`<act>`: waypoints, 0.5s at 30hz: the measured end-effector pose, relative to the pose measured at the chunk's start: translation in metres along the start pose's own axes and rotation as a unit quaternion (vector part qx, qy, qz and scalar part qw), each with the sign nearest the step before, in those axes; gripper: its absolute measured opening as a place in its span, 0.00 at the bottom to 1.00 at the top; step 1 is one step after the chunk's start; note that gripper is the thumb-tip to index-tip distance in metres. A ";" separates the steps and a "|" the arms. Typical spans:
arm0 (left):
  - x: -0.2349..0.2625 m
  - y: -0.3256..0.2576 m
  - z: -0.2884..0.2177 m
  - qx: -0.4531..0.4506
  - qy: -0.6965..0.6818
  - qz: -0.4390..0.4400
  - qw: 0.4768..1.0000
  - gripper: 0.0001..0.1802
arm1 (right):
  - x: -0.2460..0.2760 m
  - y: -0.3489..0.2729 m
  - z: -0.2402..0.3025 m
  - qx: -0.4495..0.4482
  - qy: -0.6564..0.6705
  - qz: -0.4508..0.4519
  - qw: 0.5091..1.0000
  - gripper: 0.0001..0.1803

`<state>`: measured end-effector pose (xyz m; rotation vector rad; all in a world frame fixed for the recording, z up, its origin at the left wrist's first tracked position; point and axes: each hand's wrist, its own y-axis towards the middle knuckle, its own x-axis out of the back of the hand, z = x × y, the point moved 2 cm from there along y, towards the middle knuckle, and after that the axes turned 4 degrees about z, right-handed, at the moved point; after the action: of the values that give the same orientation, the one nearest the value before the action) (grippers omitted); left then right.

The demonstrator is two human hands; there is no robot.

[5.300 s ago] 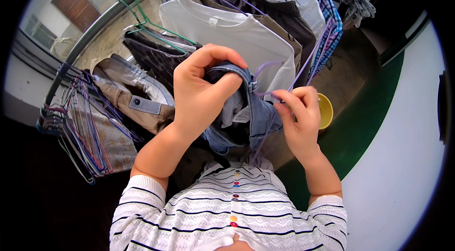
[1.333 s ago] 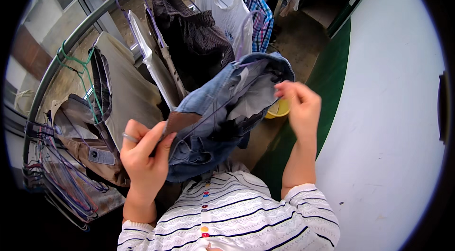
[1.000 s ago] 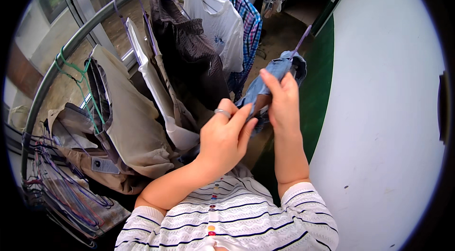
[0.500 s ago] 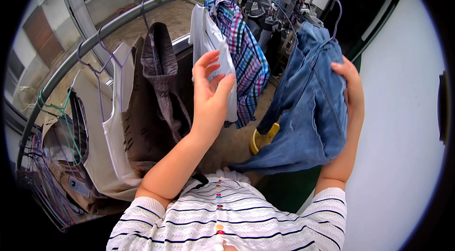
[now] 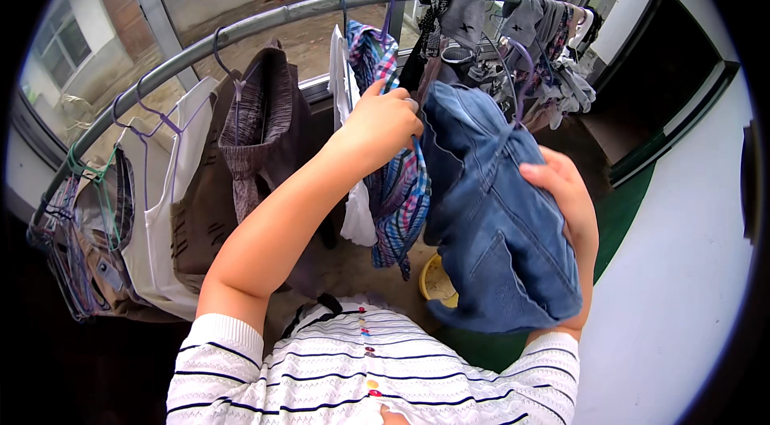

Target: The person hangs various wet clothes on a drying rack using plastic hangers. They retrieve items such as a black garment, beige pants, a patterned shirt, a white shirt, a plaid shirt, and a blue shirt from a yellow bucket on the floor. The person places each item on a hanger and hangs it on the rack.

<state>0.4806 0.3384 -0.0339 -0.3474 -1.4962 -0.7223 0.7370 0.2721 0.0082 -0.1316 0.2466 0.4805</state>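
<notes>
My right hand [image 5: 569, 192] holds a pair of blue jeans [image 5: 501, 240] at its right side, thumb on the front, other fingers hidden behind the cloth. A purple hanger [image 5: 523, 76] rises from the top of the jeans. My left hand [image 5: 381, 127] is closed around the upper part of a plaid shirt [image 5: 401, 212] that hangs from the rail, with its fingertips partly hidden. The shirt is bunched narrow. Just left of it hangs a white garment [image 5: 358, 216].
A curved metal rail [image 5: 269, 14] carries brown trousers [image 5: 269, 128], a cream garment [image 5: 164, 224] and several hangers on the left. Socks [image 5: 465, 14] hang farther right. A yellow basin [image 5: 437, 281] stands below; a white wall [image 5: 666, 281] and dark doorway [image 5: 662, 72] are right.
My left hand has moved from beside the white garment onto the plaid shirt, which now looks narrower. The jeans have shifted lower in view with my right hand.
</notes>
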 end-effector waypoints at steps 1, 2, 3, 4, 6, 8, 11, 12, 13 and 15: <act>0.007 -0.005 -0.002 0.006 -0.017 0.006 1.000 0.10 | 0.005 0.015 0.003 -0.006 -0.006 0.014 1.000 0.19; 0.011 -0.010 -0.005 0.014 -0.021 0.009 1.000 0.10 | 0.008 0.029 0.007 -0.012 -0.013 0.028 0.999 0.19; 0.015 -0.019 -0.004 0.028 -0.020 0.013 0.999 0.10 | 0.006 0.046 0.012 -0.021 -0.034 0.036 0.999 0.18; 0.019 -0.026 -0.005 0.037 -0.020 0.014 0.999 0.10 | 0.002 0.061 0.019 -0.026 -0.055 0.038 0.997 0.18; 0.025 -0.039 -0.006 0.042 -0.021 0.010 0.999 0.10 | -0.008 0.087 0.033 -0.014 -0.058 0.057 0.997 0.14; 0.028 -0.045 -0.006 0.043 -0.029 0.003 0.999 0.10 | -0.022 0.119 0.043 0.021 -0.106 0.065 0.992 0.13; 0.023 -0.046 -0.002 0.056 -0.068 -0.017 0.996 0.11 | -0.031 0.170 0.042 0.038 -0.180 0.067 0.981 0.13; 0.020 -0.047 -0.002 0.055 -0.078 -0.024 0.995 0.11 | -0.031 0.183 0.037 0.040 -0.164 0.066 0.983 0.14; 0.017 -0.049 -0.002 0.060 -0.089 -0.044 0.993 0.12 | -0.029 0.195 0.027 0.041 -0.146 0.060 0.987 0.14; 0.008 -0.054 -0.007 0.065 -0.117 -0.078 0.988 0.15 | -0.017 0.219 0.006 0.037 -0.137 0.058 0.988 0.14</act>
<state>0.4520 0.2920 -0.0381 -0.2220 -1.7994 -0.7220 0.6206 0.4584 0.0034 0.0225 0.0029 0.5975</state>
